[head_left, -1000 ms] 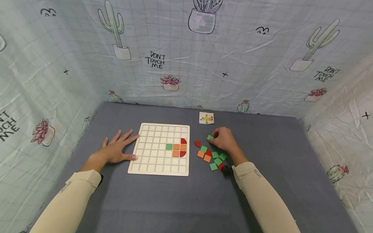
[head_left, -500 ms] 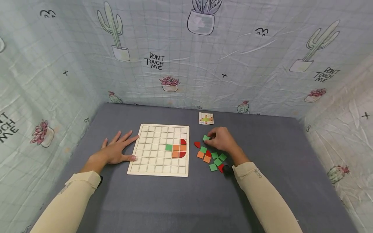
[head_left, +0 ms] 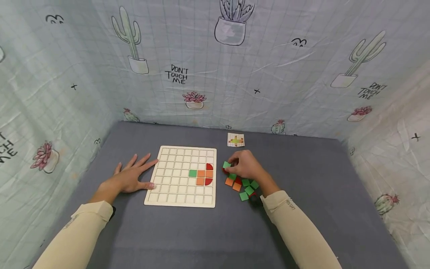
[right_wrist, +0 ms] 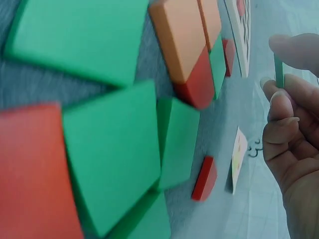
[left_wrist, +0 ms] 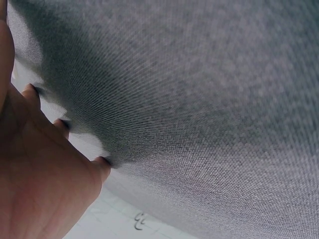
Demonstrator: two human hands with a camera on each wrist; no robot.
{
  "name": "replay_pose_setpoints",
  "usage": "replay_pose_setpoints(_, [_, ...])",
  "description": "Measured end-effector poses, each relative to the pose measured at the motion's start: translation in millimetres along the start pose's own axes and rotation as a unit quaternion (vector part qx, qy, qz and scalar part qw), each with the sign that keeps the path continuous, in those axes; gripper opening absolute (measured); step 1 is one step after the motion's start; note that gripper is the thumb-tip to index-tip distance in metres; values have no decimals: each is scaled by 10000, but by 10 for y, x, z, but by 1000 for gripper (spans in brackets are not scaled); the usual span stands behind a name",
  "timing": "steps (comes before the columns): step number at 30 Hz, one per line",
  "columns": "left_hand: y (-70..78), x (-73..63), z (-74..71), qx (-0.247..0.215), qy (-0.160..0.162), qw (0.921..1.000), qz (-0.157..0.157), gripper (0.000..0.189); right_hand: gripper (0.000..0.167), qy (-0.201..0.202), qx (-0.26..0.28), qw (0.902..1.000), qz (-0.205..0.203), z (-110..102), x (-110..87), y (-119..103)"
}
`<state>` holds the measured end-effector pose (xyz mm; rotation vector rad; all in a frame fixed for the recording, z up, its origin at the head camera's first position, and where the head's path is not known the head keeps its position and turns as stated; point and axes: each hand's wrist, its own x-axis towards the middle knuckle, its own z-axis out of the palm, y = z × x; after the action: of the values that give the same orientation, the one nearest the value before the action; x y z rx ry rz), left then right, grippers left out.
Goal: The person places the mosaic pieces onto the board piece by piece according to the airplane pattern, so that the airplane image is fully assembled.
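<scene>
My left hand (head_left: 129, 178) lies with spread fingers at the left edge of a pale gridded board (head_left: 174, 194), thumb and index fingertip on its rim. Between thumb and fingers, my right hand (head_left: 246, 165) pinches a green square tile (head_left: 226, 164), seen edge-on as a thin green tile (right_wrist: 279, 72) in the right wrist view. It is just right of the board, above a partly hidden red piece. On the board sit a green square (head_left: 192, 173), three orange squares (head_left: 200, 173) and two red quarter-circles (head_left: 209, 166). The left wrist view shows fingertips on grey cloth.
Loose green tiles (head_left: 249, 190), orange squares (head_left: 229, 182) and red pieces (head_left: 238, 181) lie right of the board, below my right hand. A small pattern card (head_left: 236, 140) lies behind them. Printed fabric (head_left: 201, 74) hangs behind the grey table (head_left: 161, 235).
My right hand has moved left toward the board with the green tile, now over the red piece. My left hand stays at the board's edge. The head view has tilted slightly.
</scene>
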<state>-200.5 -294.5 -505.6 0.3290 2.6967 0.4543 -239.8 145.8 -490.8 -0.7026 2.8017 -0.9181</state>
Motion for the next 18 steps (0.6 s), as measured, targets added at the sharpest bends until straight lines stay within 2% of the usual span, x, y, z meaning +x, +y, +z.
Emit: replay_pose_setpoints(18, [-27,-10,17,12,64,10000,14,104,17,-185,104,9979,-609,224,55,-220])
